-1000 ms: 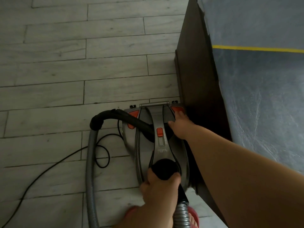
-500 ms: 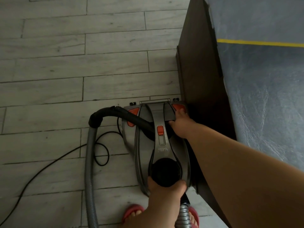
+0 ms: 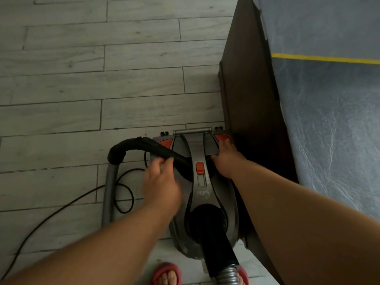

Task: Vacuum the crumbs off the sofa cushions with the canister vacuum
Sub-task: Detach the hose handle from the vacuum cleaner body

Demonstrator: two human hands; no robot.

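My left hand (image 3: 162, 182) met the hose handle (image 3: 162, 150) on the vacuum (image 3: 207, 194), grip too blurred to tell; right hand (image 3: 226, 161) lay flat on top. Yanking could snag the cord (image 3: 82, 195).

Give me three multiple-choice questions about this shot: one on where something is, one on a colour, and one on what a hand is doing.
1. Where does the grey canister vacuum stand?
A) on a sofa cushion
B) on the pale plank floor beside the dark brown sofa side
C) on a table

2. What colour is the slide switch in the middle of the vacuum's top?
A) blue
B) green
C) orange

3. What is the right hand doing?
A) resting on the vacuum's top
B) hanging in the air
C) holding a cloth

Answers:
1 B: planks show around its body, and the sofa side rises just to its right.
2 C: it stands out orange against the grey shell.
3 A: its fingers lie on the shell by the right orange button.
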